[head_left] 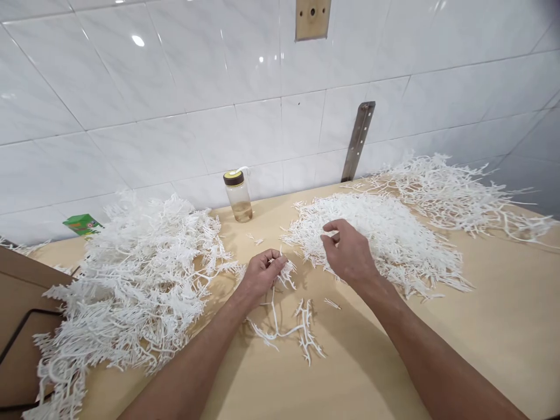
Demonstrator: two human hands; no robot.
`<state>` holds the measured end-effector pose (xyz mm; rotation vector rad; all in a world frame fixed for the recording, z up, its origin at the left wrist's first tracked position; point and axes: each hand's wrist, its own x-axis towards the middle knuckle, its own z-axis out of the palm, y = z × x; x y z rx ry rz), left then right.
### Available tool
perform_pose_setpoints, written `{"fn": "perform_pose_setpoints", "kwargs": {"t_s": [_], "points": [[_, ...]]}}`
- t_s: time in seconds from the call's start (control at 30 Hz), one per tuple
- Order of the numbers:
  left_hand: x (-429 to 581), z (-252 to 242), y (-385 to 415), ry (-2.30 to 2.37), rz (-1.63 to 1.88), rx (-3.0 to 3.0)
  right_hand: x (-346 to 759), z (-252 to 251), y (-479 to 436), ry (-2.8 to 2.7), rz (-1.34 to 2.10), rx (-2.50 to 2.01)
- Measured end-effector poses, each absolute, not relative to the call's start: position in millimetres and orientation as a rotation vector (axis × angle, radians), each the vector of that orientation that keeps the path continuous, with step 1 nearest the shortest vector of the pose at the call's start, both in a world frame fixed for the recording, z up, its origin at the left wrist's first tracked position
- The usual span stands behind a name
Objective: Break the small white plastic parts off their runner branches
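My left hand (263,273) is closed, thumb against fingers, on a white branched plastic sprig (286,274) whose thin tips stick out to the right. Below it on the table lies a larger bare white branch (280,333) with forked ends. My right hand (347,249) hovers at the front of a heap of short white sprigs (394,233). Its thumb and index finger are apart, and nothing shows between them. One small loose sprig (333,304) lies on the table between my forearms.
A big tangled heap of white branches (149,280) covers the left side, beside a brown box (26,326). More bare white branches (455,192) lie at the back right. A bottle (240,201), a green packet (82,224) and an upright metal strip (359,140) stand near the tiled wall.
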<state>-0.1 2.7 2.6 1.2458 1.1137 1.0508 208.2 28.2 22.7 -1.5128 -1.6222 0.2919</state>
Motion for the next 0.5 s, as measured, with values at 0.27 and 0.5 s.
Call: {"fn": "perform_pose_setpoints", "kwargs": {"t_s": [0.27, 0.5], "points": [[-3, 2, 5, 1.109, 1.131, 1.291, 172, 27, 8, -1.825, 0.988, -1.296], [-3, 2, 3, 1.236, 1.106, 1.477, 170, 25, 7, -1.837, 0.970, -1.346]]}}
